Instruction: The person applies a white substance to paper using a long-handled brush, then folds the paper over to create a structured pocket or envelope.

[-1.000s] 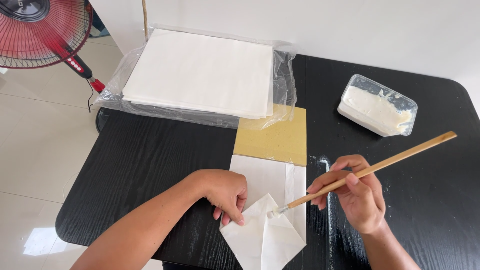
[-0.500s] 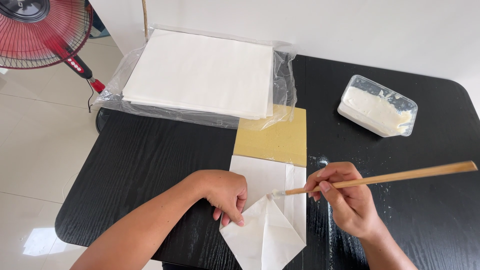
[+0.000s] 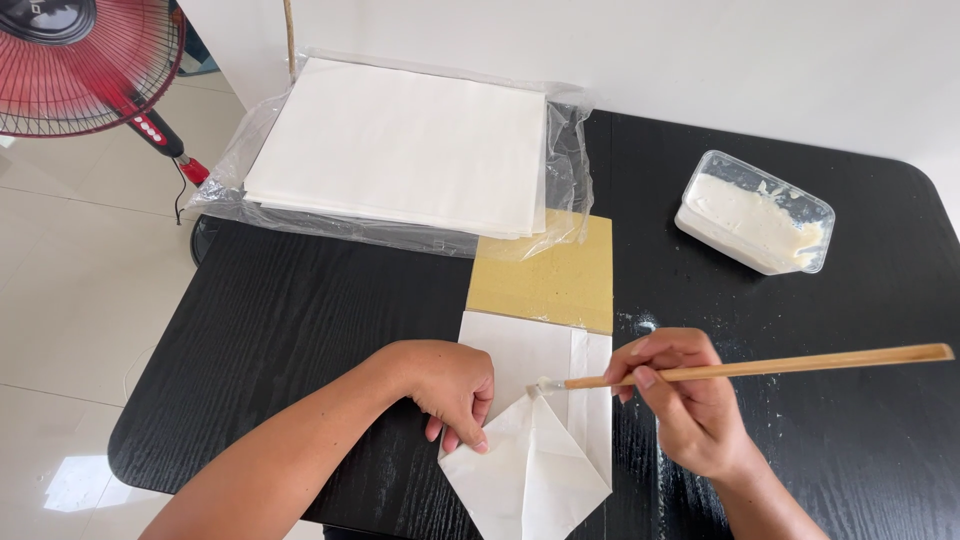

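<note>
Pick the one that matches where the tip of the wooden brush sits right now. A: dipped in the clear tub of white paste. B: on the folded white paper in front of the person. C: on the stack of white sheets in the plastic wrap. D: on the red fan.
B: the right hand holds the wooden brush with its tip on the folded white paper, which the left hand presses down.
</note>
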